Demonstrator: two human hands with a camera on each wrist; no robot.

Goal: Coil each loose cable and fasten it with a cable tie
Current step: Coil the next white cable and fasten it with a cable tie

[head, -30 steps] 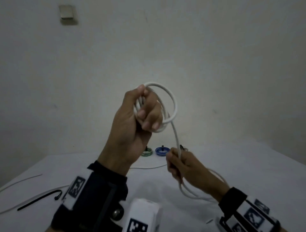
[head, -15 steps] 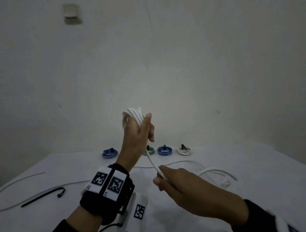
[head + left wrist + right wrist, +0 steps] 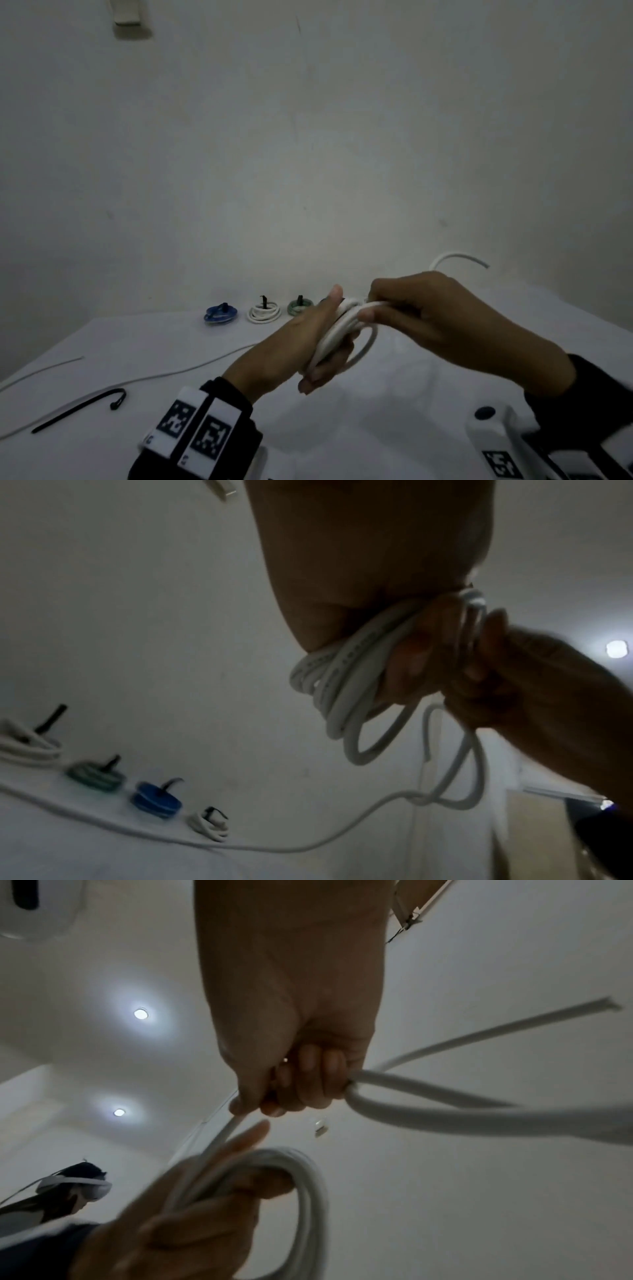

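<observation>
Cable, white (image 3: 337,337): coiled, held above table (image 3: 394,428). Left hand (image 3: 294,346) curled round the loops; right hand (image 3: 442,322) gripping a strand beside them (free end (image 3: 459,257) sticking out behind). Black cable tie (image 3: 78,409) lying at table's left.

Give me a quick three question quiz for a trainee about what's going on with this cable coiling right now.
1. True or false: the left hand holds the coiled white round cable.
2. Which hand grips the cable's loose tail? A left, B right.
3. Fill in: the long black plastic cable tie lies on the white ____.

Key: 1 true. 2 B. 3 table.
</observation>
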